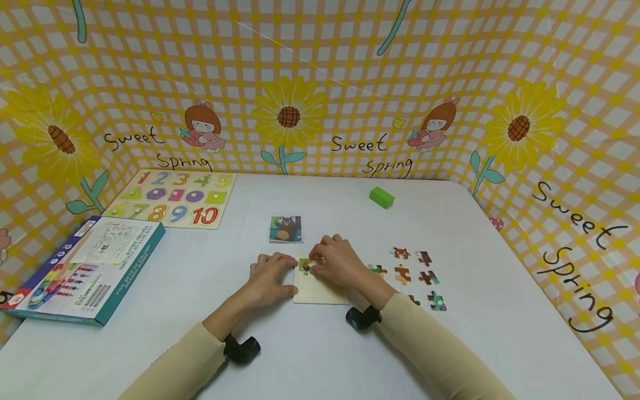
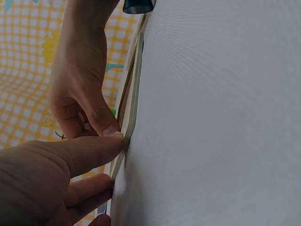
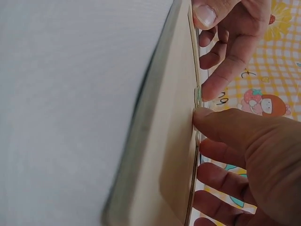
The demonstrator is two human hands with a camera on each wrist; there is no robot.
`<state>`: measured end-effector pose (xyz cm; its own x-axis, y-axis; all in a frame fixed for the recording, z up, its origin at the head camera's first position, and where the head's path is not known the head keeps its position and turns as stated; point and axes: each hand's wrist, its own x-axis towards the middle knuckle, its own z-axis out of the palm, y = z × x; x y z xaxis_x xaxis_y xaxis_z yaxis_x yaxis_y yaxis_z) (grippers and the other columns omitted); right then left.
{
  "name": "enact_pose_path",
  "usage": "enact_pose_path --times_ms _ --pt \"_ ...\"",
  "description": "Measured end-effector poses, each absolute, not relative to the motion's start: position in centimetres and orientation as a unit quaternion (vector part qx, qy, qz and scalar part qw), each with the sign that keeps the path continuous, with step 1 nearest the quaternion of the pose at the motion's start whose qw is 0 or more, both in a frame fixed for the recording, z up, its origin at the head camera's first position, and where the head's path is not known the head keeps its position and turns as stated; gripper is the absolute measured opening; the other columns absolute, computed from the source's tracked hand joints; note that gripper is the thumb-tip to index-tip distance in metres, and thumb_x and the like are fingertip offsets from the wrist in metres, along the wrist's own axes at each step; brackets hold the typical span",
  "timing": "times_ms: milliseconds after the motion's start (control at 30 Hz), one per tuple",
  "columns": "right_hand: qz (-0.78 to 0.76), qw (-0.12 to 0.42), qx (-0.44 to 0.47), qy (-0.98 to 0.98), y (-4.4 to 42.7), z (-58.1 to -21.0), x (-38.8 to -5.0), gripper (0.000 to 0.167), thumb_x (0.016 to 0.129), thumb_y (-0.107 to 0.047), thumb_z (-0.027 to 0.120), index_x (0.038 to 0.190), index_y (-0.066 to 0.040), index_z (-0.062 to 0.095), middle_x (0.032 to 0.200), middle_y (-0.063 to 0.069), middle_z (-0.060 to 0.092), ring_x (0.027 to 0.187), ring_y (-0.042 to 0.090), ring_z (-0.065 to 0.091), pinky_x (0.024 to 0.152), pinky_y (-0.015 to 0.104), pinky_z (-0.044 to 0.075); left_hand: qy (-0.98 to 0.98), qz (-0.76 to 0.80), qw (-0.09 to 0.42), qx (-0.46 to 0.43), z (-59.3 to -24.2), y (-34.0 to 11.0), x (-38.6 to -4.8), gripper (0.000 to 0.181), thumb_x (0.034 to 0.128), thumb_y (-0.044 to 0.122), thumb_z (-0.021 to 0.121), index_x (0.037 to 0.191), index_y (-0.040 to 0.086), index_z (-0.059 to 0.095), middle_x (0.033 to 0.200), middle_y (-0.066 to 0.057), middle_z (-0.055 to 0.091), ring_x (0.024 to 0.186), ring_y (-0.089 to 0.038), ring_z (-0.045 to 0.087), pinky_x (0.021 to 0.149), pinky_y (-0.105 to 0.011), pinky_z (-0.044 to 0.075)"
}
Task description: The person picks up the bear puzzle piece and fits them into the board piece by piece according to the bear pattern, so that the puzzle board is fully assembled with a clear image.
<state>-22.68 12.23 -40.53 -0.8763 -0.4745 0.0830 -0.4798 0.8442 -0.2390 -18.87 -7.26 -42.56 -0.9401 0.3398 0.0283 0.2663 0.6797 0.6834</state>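
Board: I view a pale, square wooden board (image 1: 322,291) lying flat on the white tabletop (image 1: 310,355), between the two hands; most of its visible face is bare wood.
Fitted corner: a green-and-brown puzzle piece (image 1: 303,262) lies at the board's far left corner; from my views I cannot tell whether it is fully seated.
Left hand: the hand (image 1: 270,279) is spread along the board's left edge, thumb toward the near end and forefinger at the far corner, both touching the rim, without curling round it.
Right hand: the hand (image 1: 337,261) reaches over the board, its thumb and forefinger pinching the puzzle piece.
Loose pieces: to the right of the board I count at least seven more, among them an orange-brown one (image 1: 403,274) and a green one (image 1: 438,301); the forearm may cover others.
Picture card: a card showing a brown bear (image 1: 285,233) lies just beyond the board, slightly left.
Far side: a green block (image 1: 382,198) rests well apart, toward the right.
Left side: a number-and-shape board (image 1: 175,203) lies behind a flat box (image 1: 112,272).
Backdrop: checked cloth (image 1: 330,33) printed with sunflowers surrounds the table.
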Motion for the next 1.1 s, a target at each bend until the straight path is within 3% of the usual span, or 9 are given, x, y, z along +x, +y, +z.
enact_pose_path --times_ms 400,800,1100 --pt "0.157 -0.019 0.233 -0.960 14.2 -39.1 -22.3 0.033 0.081 -0.030 0.072 0.110 -0.014 0.068 0.106 0.003 0.062 0.099 0.023 0.048 0.088 0.041 0.039 0.914 0.365 0.046 0.171 -42.6 -7.4 -19.0 0.049 0.0751 0.020 0.077 0.120 0.012 0.060 0.129 -0.001 0.053 0.109 -0.026 0.037 0.091 -0.045 0.024" --pt "0.195 0.009 0.190 -0.962 20.9 -38.3 -21.9 0.033 0.082 -0.026 0.071 0.110 -0.009 0.068 0.108 0.009 0.062 0.103 0.028 0.048 0.088 0.047 0.038 0.912 0.369 0.047 0.173 -42.8 -7.3 -18.9 0.049 0.0746 0.018 0.076 0.120 0.010 0.060 0.130 -0.002 0.053 0.110 -0.027 0.037 0.091 -0.046 0.024" --pt "0.205 -0.002 0.139 -0.969 26.3 -38.0 -22.3 0.035 0.085 -0.027 0.067 0.114 -0.007 0.066 0.112 0.013 0.059 0.102 0.032 0.046 0.080 0.043 0.039 0.913 0.368 0.047 0.173 -42.7 -7.4 -18.9 0.049 0.0751 0.018 0.076 0.120 0.009 0.059 0.129 -0.003 0.053 0.109 -0.027 0.037 0.091 -0.047 0.024"
